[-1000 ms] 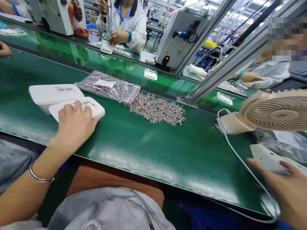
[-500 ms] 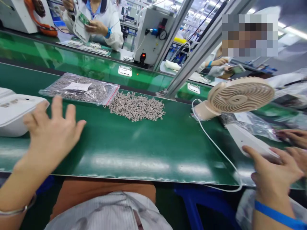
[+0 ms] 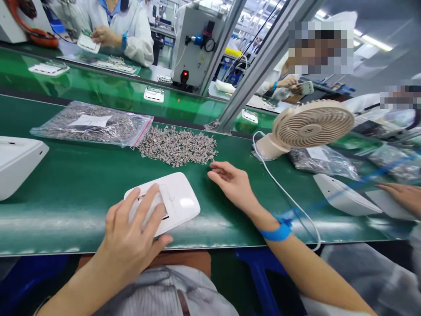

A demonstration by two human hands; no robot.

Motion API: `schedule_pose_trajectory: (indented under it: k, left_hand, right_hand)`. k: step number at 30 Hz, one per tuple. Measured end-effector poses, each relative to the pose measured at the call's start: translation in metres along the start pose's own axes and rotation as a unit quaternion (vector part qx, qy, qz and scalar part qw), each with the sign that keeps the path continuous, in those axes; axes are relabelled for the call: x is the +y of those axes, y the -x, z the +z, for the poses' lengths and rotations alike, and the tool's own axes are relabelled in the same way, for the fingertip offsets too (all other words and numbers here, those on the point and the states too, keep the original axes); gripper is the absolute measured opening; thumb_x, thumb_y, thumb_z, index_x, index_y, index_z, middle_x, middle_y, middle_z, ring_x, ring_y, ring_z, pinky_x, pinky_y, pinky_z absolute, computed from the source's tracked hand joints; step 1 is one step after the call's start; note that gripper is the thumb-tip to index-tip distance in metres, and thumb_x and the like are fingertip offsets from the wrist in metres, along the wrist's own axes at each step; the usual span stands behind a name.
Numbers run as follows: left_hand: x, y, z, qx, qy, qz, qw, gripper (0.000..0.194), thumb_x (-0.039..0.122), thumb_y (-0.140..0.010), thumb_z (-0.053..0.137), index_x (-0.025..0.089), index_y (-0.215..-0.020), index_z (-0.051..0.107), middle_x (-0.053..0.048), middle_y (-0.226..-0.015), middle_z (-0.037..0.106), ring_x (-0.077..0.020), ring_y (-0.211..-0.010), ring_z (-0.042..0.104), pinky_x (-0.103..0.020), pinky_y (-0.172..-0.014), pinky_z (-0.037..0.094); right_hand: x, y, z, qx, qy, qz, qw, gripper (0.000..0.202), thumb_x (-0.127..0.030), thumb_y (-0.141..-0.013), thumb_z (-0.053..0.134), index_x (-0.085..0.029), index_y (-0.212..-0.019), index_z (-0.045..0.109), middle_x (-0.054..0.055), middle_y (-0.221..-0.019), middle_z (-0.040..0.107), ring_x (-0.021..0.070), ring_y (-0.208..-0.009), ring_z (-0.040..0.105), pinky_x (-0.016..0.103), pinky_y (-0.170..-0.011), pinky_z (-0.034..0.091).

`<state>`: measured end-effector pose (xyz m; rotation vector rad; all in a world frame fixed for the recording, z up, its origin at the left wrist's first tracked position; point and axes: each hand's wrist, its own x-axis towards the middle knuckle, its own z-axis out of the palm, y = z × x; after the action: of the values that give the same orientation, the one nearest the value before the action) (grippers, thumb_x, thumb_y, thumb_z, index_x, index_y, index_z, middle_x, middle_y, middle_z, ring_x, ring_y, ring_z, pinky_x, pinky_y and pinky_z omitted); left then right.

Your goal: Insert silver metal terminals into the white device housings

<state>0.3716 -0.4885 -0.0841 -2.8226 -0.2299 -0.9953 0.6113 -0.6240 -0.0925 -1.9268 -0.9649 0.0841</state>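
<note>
My left hand (image 3: 134, 230) lies over a white plastic housing (image 3: 184, 191) on the green belt in front of me. Its fingers reach across a recessed area of the housing and the thumb rests along the near side. To the right, my right hand (image 3: 235, 184), with a blue wrist strap (image 3: 276, 228), is at the front right edge of a pile of small metal clips (image 3: 177, 147). Its fingers are half curled, thumb a little apart, and no held piece is visible. A clear zip bag (image 3: 88, 123) full of similar pieces lies left of the pile.
Another white housing (image 3: 19, 166) is at the left edge, and one more (image 3: 345, 193) lies right, near a co-worker's hand (image 3: 401, 195). A beige fan (image 3: 312, 127) with a white cable (image 3: 289, 193) stands beyond my right arm. Housings (image 3: 153, 94) sit on the far line.
My left hand has come in from the left and now covers a white housing before me. My right hand has left the housing at right and moved left to the clips.
</note>
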Motion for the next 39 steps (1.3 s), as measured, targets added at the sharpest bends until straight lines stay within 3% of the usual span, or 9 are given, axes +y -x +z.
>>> schedule_pose_trajectory:
  k: [5, 8, 13, 15, 18, 24, 30, 34, 39]
  left_hand:
    - [-0.022, 0.022, -0.009, 0.014, -0.024, -0.009, 1.0, 0.058, 0.052, -0.075, 0.061, 0.018, -0.121, 0.052, -0.016, -0.128, 0.054, -0.0377, -0.11, 0.05, -0.046, -0.083, 0.038]
    - [-0.026, 0.026, -0.01, -0.004, -0.011, -0.039, 0.999, 0.048, 0.054, -0.075, 0.06, 0.021, -0.109, 0.056, -0.014, -0.129, 0.053, -0.0381, -0.114, 0.048, -0.047, -0.084, 0.037]
    - [0.007, 0.013, -0.005, 0.019, -0.12, -0.023, 0.992, 0.043, 0.06, -0.076, 0.055, 0.017, -0.073, 0.056, -0.011, -0.132, 0.051, -0.0412, -0.12, 0.041, -0.05, -0.089, 0.03]
    - [0.028, 0.004, -0.004, -0.013, -0.065, -0.079, 0.995, 0.054, 0.065, -0.083, 0.038, 0.017, -0.087, 0.062, -0.009, -0.136, 0.048, -0.0384, -0.124, 0.038, -0.051, -0.095, 0.027]
    - [0.047, -0.007, -0.006, -0.074, 0.02, -0.049, 0.996, 0.058, 0.061, -0.084, 0.038, 0.019, -0.119, 0.056, -0.008, -0.138, 0.046, -0.0359, -0.127, 0.037, -0.049, -0.099, 0.026]
    - [0.052, -0.012, 0.004, -0.084, -0.075, -0.016, 0.994, 0.048, 0.032, -0.084, 0.049, 0.005, -0.123, 0.054, -0.015, -0.136, 0.047, -0.0317, -0.124, 0.042, -0.04, -0.101, 0.027]
    - [0.067, -0.013, 0.024, -0.034, -0.086, -0.022, 0.995, 0.043, 0.034, -0.083, 0.046, 0.009, -0.116, 0.058, -0.018, -0.129, 0.053, -0.0262, -0.121, 0.046, -0.037, -0.1, 0.024]
    - [0.067, -0.013, 0.026, -0.007, -0.067, -0.019, 0.998, 0.041, 0.036, -0.086, 0.042, 0.011, -0.114, 0.06, -0.013, -0.125, 0.057, -0.0239, -0.117, 0.047, -0.035, -0.096, 0.025]
    - [0.065, -0.013, 0.026, -0.011, -0.059, -0.018, 0.998, 0.043, 0.036, -0.087, 0.043, 0.009, -0.116, 0.059, -0.013, -0.125, 0.057, -0.0242, -0.118, 0.046, -0.035, -0.096, 0.026]
  right_hand:
    - [0.019, -0.039, 0.012, -0.014, 0.115, -0.091, 0.989, 0.012, -0.026, -0.077, 0.057, -0.019, -0.08, 0.066, -0.001, -0.064, 0.05, 0.0111, -0.055, 0.049, 0.028, -0.057, 0.046]
    - [0.017, -0.036, 0.013, -0.01, 0.147, -0.129, 0.981, 0.012, -0.023, -0.08, 0.053, -0.02, -0.072, 0.062, 0.0, -0.066, 0.051, 0.0119, -0.058, 0.049, 0.027, -0.057, 0.044]
    - [0.012, -0.027, 0.014, 0.07, 0.131, -0.094, 0.984, 0.009, -0.023, -0.081, 0.05, -0.021, -0.076, 0.057, -0.001, -0.066, 0.054, 0.0119, -0.056, 0.049, 0.027, -0.056, 0.043]
    - [0.012, -0.026, 0.014, 0.076, 0.117, -0.093, 0.986, 0.009, -0.021, -0.079, 0.049, -0.021, -0.083, 0.058, -0.001, -0.067, 0.056, 0.0121, -0.057, 0.05, 0.028, -0.058, 0.045]
    - [0.009, -0.023, 0.014, 0.062, 0.103, -0.109, 0.987, 0.016, -0.018, -0.077, 0.048, -0.02, -0.088, 0.059, 0.001, -0.074, 0.059, 0.0131, -0.061, 0.054, 0.03, -0.063, 0.047]
    - [-0.022, -0.009, 0.017, -0.005, 0.067, -0.09, 0.994, 0.007, -0.018, -0.079, 0.054, -0.021, -0.073, 0.057, 0.0, -0.068, 0.059, 0.0129, -0.064, 0.056, 0.027, -0.061, 0.047]
    - [-0.055, 0.007, 0.023, -0.073, 0.031, -0.169, 0.982, 0.012, -0.01, -0.083, 0.051, -0.019, -0.079, 0.057, 0.001, -0.075, 0.061, 0.0122, -0.069, 0.057, 0.026, -0.064, 0.047]
    - [-0.062, 0.013, 0.022, -0.091, 0.059, -0.222, 0.969, 0.016, -0.008, -0.085, 0.048, -0.018, -0.083, 0.059, 0.005, -0.082, 0.059, 0.0142, -0.076, 0.057, 0.029, -0.066, 0.048]
    - [-0.063, 0.018, 0.02, -0.1, 0.125, -0.218, 0.963, 0.014, -0.009, -0.083, 0.051, -0.018, -0.08, 0.061, 0.006, -0.083, 0.057, 0.0152, -0.074, 0.056, 0.031, -0.065, 0.049]
